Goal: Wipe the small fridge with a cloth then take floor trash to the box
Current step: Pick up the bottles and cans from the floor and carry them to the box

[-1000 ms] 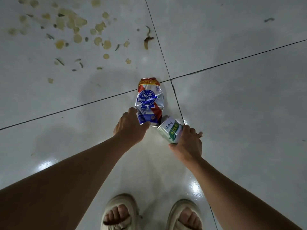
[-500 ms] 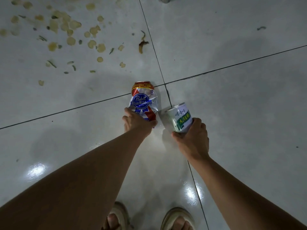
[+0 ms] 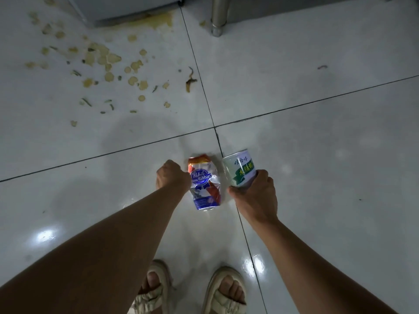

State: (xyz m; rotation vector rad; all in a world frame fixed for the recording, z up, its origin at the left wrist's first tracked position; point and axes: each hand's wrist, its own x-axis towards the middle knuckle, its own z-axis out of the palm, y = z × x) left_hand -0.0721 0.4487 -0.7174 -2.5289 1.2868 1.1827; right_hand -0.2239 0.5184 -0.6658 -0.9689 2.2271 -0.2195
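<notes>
My left hand (image 3: 172, 177) grips a crushed blue, white and red beer can (image 3: 204, 185) by its side, lifted above the white tiled floor. My right hand (image 3: 255, 196) holds a white can with a green label (image 3: 240, 169) from below, its top tilted away from me. The two cans hang close together, side by side. The bottom edge of the small fridge (image 3: 127, 7) shows at the top left. No cloth or box is in sight.
Food scraps and yellowish stains (image 3: 108, 64) are scattered over the floor at the upper left, in front of the fridge. A metal leg (image 3: 218, 17) stands at the top centre. My sandalled feet (image 3: 192, 288) are at the bottom.
Both hands have lifted the cans off the floor and drawn them toward me. The view has risen and now takes in the fridge base and the metal leg.
</notes>
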